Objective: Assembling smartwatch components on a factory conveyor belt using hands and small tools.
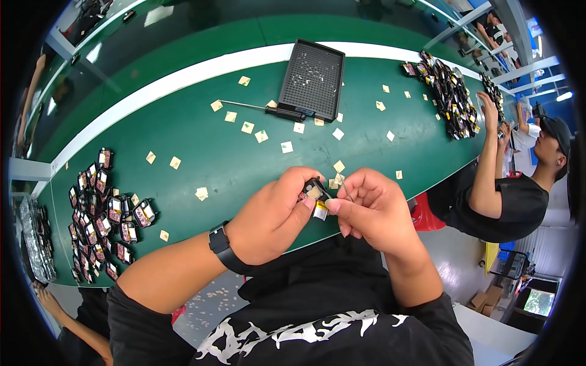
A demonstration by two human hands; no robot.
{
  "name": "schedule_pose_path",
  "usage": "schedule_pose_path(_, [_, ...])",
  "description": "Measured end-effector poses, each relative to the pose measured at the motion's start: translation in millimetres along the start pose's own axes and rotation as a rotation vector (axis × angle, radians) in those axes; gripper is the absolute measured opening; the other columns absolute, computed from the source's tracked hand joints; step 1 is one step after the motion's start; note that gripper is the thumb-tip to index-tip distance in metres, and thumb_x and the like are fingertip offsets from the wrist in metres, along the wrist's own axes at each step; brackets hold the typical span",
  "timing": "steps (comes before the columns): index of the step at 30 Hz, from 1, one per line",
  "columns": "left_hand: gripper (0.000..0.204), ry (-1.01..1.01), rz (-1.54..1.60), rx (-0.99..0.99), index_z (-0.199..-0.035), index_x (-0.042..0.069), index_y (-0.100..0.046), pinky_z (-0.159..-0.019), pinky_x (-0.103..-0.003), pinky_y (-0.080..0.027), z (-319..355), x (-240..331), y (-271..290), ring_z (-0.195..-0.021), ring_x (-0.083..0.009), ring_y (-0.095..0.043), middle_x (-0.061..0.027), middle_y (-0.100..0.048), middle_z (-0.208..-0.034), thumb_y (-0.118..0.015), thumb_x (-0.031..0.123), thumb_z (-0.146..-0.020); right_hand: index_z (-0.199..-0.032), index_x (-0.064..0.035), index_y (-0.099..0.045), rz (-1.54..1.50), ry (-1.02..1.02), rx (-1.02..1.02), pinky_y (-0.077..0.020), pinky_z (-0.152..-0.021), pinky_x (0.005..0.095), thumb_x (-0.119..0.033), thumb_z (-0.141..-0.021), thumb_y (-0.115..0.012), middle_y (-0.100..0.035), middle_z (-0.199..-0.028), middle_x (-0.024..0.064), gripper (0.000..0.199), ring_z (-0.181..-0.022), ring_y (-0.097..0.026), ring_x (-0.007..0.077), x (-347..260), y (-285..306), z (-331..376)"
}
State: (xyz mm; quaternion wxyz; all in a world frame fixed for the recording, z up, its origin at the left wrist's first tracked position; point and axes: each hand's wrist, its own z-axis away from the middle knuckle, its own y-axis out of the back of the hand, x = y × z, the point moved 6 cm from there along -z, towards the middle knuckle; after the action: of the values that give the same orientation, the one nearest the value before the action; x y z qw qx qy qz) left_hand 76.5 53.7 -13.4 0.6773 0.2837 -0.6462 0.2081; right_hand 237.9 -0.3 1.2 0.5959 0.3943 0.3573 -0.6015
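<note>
Close to the table's near edge, my left hand [268, 216] is closed round a small black-cased electronic part [315, 189]. A silvery battery pouch with yellow tape [320, 210] hangs from its lower side. My right hand [373, 204] meets it from the right, thumb and index finger pinched at the part's edge. A thin metal tool [346, 188], its kind not clear, sticks up between the right fingers. What the right fingertips pinch is too small to make out. Small square paper pieces [334, 183] lie on the table just beyond the hands.
A black tray [311, 79] with tiny bits stands farther back, a screwdriver [285, 113] at its near edge. Piles of similar black parts lie at left [97, 213] and far right [448, 94]. More paper squares [261, 136] are scattered about. A co-worker [519, 183] sits at right.
</note>
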Motion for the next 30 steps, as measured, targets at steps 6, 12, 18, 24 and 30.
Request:
schedule_pose_path(6, [0.03, -0.044, -0.063, 0.034, -0.129, -0.004, -0.044, -0.077, -0.046, -0.05, 0, 3, 1, -0.088, -0.0405, -0.063, -0.0218, -0.064, -0.098, -0.049, 0.008, -0.102, -0.092, -0.0024, -0.06, -0.002, 0.001, -0.045, -0.0416, -0.045, 0.0188, -0.004, -0.093, -0.074, -0.066, -0.073, 0.0019, 0.014, -0.055, -0.061, 0.0047, 0, 2, 4])
schedule_pose_path(12, [0.031, -0.08, -0.144, 0.049, -0.132, -0.001, -0.048, -0.079, -0.038, -0.049, 4, -1, -3, -0.086, -0.0278, -0.06, -0.0154, -0.061, -0.099, -0.051, 0.008, -0.103, -0.09, -0.0016, -0.059, -0.047, -0.121, -0.008, -0.0404, -0.043, 0.0189, -0.002, -0.091, -0.074, -0.069, -0.075, 0.0047, 0.015, -0.054, -0.06, 0.0056, 1, 1, 5])
schedule_pose_path(18, [0.03, -0.056, -0.083, -0.053, -0.128, -0.002, -0.045, -0.076, -0.048, -0.049, 0, -1, -4, -0.087, -0.0428, -0.063, -0.0219, -0.064, -0.095, -0.049, 0.01, -0.101, -0.088, -0.003, -0.059, -0.039, -0.068, -0.014, -0.039, -0.042, 0.0188, -0.003, -0.091, -0.075, -0.067, -0.072, 0.0028, 0.017, -0.053, -0.059, 0.0049, 2, 4, 9])
schedule_pose_path(24, [0.03, -0.025, 0.003, -0.062, -0.129, 0.001, -0.051, -0.079, -0.034, -0.049, 1, -4, -2, -0.084, -0.0195, -0.058, -0.01, -0.061, -0.099, -0.051, 0.011, -0.101, -0.089, -0.0033, -0.059, -0.001, 0.035, -0.046, -0.04, -0.044, 0.0183, -0.004, -0.091, -0.077, -0.064, -0.067, 0.0006, 0.018, -0.053, -0.059, 0.0042, 9, 4, 6])
schedule_pose_path(30, [0.031, 0.015, 0.123, -0.015, -0.127, -0.002, -0.049, -0.076, -0.041, -0.049, -4, 3, 1, -0.085, -0.03, -0.062, -0.0174, -0.063, -0.096, -0.051, 0.007, -0.098, -0.097, -0.0006, -0.061, -0.261, 0.395, -0.098, -0.0423, -0.049, 0.0214, -0.004, -0.086, -0.082, -0.067, -0.078, 0.0022, 0.024, -0.062, -0.058, 0.0028, 5, 6, 9])
